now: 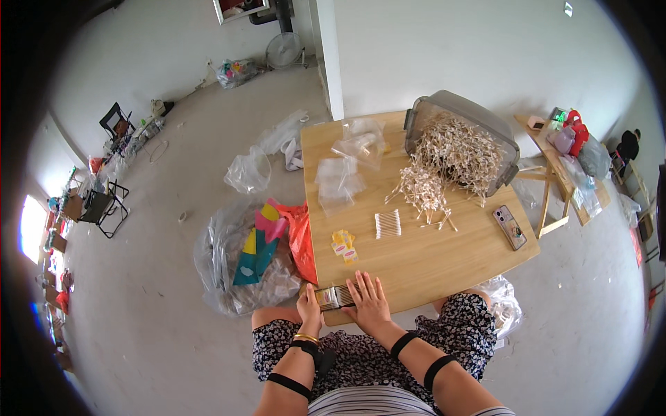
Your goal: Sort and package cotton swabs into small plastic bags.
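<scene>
At the table's near edge lies a small clear packet of cotton swabs [336, 297] with a yellowish label at its left part. My left hand [310, 308] holds the packet's left end, thumb along its side. Flat over the right end rests my right hand [369, 303], fingers stretched out and a little apart. Farther in are several small yellow and white labels [343, 245] and a neat row of cotton swabs [388, 224]. A big loose heap of cotton swabs [458, 152] spills from a grey plastic bin [513, 149] tipped on its side.
The wooden table [430, 256] also bears clear plastic bags [340, 184] at the back left and a phone [510, 227] at the right. Left of it, a large clear bag [218, 256] and a red bag [300, 243] sit low down. A side table [555, 159] stands right.
</scene>
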Tool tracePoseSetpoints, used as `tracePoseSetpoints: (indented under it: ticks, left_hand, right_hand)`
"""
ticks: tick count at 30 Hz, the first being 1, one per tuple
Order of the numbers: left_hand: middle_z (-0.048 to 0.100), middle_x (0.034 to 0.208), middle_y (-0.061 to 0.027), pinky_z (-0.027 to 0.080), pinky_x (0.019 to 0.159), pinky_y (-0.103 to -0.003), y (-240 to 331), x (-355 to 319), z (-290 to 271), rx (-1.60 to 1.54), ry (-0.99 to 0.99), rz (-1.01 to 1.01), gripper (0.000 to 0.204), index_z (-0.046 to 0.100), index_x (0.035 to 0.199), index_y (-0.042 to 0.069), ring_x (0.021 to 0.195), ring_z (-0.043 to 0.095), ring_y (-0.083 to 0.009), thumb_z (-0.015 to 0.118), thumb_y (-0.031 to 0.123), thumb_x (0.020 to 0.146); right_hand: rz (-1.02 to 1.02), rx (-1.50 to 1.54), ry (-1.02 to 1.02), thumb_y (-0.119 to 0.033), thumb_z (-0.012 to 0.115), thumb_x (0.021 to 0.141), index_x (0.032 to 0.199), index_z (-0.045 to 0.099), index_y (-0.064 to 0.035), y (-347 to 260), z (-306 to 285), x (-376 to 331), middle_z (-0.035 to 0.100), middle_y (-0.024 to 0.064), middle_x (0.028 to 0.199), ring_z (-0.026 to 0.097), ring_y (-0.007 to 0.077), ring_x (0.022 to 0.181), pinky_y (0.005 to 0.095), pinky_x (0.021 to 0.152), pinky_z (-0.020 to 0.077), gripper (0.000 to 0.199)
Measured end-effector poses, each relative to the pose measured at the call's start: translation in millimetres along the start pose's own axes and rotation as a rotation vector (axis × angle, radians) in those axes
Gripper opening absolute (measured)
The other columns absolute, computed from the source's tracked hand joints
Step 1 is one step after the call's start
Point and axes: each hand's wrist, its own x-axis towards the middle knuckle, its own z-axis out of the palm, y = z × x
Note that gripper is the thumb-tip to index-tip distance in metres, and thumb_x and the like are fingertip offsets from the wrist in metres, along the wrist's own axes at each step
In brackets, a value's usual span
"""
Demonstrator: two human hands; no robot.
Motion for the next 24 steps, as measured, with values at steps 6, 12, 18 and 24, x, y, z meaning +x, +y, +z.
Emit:
tracePoseSetpoints:
  ticks: [6,12,18,24]
  left_hand:
    - [0.054,0.066,-0.0016,0.043,0.059,-0.031,2.6,-9.9,13.2,-0.059,0.019,0.011,0.055,0.054,0.071,-0.001,0.065,0.047,-0.0093,0.058,0.045,0.101]
    - [0.063,0.070,-0.0219,0.045,0.061,-0.043,-3.2,4.9,-22.9,0.241,0.088,0.186,0.061,0.060,0.077,-0.006,0.063,0.061,-0.0332,0.050,0.048,0.102]
    - [0.063,0.075,-0.0252,0.046,0.064,-0.045,11.3,3.5,-19.2,0.402,-0.136,0.277,0.053,0.062,0.082,-0.006,0.066,0.060,-0.0389,0.049,0.041,0.103]
    - [0.067,0.087,-0.0282,0.050,0.071,-0.048,8.3,3.1,-19.2,0.389,-0.111,0.274,0.051,0.068,0.091,-0.006,0.084,0.065,-0.0459,0.050,0.041,0.102]
  right_hand:
    - [0.004,0.030,-0.064,-0.062,0.046,0.095,0.157,0.020,-0.0037,-15.4,8.5,8.5,0.013,0.0218,0.164,0.010,0.0333,0.153,0.0510,0.123,0.0075,0.089]
    - [0.051,-0.018,0.025,-0.064,0.042,0.095,0.156,0.018,0.0026,-1.2,5.3,6.3,0.016,0.0226,0.163,0.010,0.0331,0.154,0.0491,0.124,0.0064,0.093]
    - [-0.029,-0.127,-0.052,-0.063,0.048,0.092,0.155,0.022,0.0024,1.7,2.7,7.7,0.018,0.0185,0.164,0.012,0.0297,0.154,0.0485,0.124,0.0089,0.095]
    - [-0.015,0.011,-0.037,-0.065,0.045,0.093,0.154,0.022,0.0040,-33.0,3.9,10.4,0.020,0.0158,0.164,0.015,0.0279,0.153,0.0478,0.123,0.0138,0.095]
